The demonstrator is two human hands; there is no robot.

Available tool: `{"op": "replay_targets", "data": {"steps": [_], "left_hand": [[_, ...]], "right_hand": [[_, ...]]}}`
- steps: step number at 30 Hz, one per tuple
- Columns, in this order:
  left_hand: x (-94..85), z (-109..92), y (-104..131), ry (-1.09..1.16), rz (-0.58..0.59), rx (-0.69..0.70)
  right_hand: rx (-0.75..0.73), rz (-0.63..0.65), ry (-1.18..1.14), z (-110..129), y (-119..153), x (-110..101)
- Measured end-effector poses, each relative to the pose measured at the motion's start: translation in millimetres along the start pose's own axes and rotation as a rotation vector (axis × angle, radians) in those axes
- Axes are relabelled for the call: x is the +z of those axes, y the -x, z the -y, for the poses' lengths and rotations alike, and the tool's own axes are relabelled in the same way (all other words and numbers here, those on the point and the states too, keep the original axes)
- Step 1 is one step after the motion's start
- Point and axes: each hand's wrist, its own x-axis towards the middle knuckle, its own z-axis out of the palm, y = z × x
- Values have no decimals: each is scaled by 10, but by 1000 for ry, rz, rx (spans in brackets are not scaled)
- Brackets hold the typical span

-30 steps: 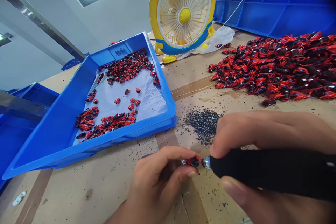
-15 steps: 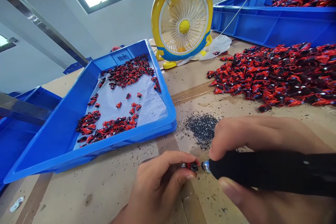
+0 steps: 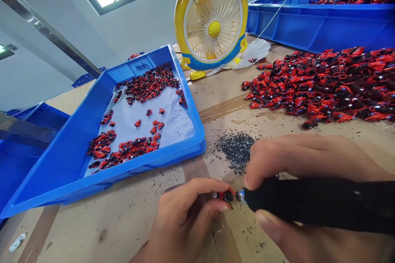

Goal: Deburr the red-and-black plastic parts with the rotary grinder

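Between the thumb and fingers of my left hand [image 3: 188, 213] is a small red and black part [image 3: 226, 195], held above the table near the bottom centre. My right hand [image 3: 296, 160] grips a thick black handheld tool [image 3: 308, 203] from the right. Its silver tip [image 3: 240, 196] points left and lies right beside the part; whether they touch is too small to tell. Just behind the hands, a heap of black shavings [image 3: 236, 150] is spread on the table.
A blue tray [image 3: 202, 139] with red and black parts stands at left. A yellow fan [image 3: 214, 28] is at the back. On the right lies a large pile of parts [image 3: 327, 82], with a blue bin [image 3: 293, 28] behind it. A white ring-like piece [image 3: 17, 242] lies front left.
The whole view has shifted slightly, so things sit a little further left and up. Both hands keep nearly the same pose, with the tool tip still beside the part.
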Motion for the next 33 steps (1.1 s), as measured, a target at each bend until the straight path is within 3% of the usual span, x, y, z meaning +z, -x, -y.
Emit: {"op": "replay_targets", "data": {"steps": [14, 21, 26, 33], "left_hand": [[11, -45, -62, 41, -67, 61], [18, -61, -64, 40, -71, 68], [-18, 8, -17, -18, -38, 35], [-1, 46, 31, 47, -42, -18]], "right_hand": [[11, -25, -81, -20, -10, 17], [1, 70, -17, -13, -9, -67], [67, 1, 33, 28, 8, -70], [34, -7, 192, -47, 28, -63]]}}
